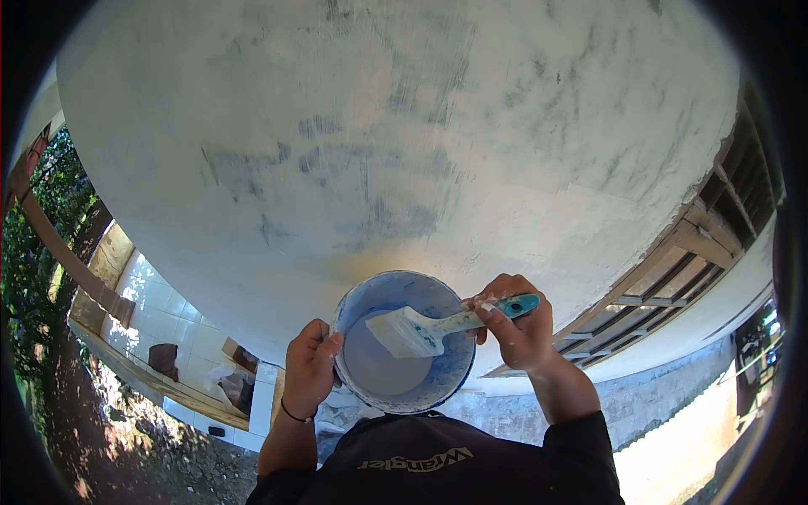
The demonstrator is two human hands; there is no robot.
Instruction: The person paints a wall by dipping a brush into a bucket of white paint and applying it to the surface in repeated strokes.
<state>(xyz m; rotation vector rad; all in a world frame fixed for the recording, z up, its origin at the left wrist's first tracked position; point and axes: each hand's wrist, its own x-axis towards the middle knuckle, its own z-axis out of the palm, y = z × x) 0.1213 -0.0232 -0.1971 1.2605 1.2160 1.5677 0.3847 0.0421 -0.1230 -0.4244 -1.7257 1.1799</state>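
Note:
My left hand point(312, 364) grips the rim of a paint bucket point(461, 370) on its left side, thumb over the edge. The bucket is bluish and smeared, with pale whitish paint point(379, 368) inside. In my right hand point(519, 326) is a wide paintbrush point(459, 321) with a teal-tipped, paint-spattered handle. Its bristles, coated in white, lie over the bucket's mouth above the paint. Right in front of me stands a wall point(404, 126), whitish with grey streaked patches showing through.
A wooden window frame with slats point(648, 290) is set in the wall to the right. At the left, a white tiled ledge point(172, 316) carries a brown item point(163, 360) and a plastic bag point(233, 387). Green plants point(42, 278) grow beyond it, and a wooden post point(71, 261) stands nearby.

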